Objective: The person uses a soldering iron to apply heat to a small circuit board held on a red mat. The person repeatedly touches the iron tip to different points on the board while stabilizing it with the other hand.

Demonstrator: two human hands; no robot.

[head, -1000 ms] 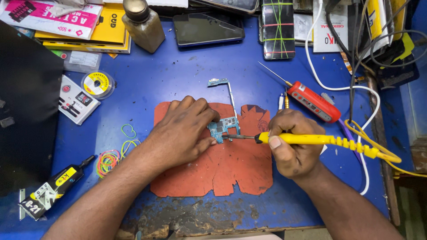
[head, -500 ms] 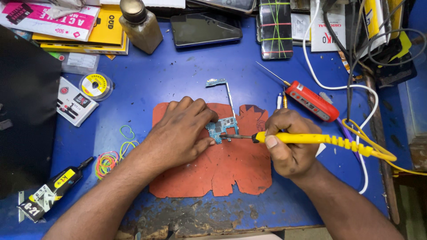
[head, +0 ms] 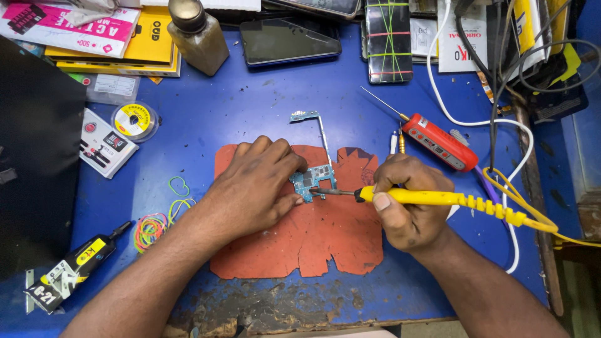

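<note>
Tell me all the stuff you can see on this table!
circuit board: one, blue-green, on the mat's top edge
mat: one, orange-red, table middle
soldering iron: one, yellow, tip on the board
red tool: one, red with a thin probe, right of the mat
bottle: one, brownish, top
phones: two, dark, top
rubber bands: several, mixed colours, left
solder reel: one, yellow label, left
table: one, blue
left hand: pressing on the board
right hand: holding the soldering iron
</note>
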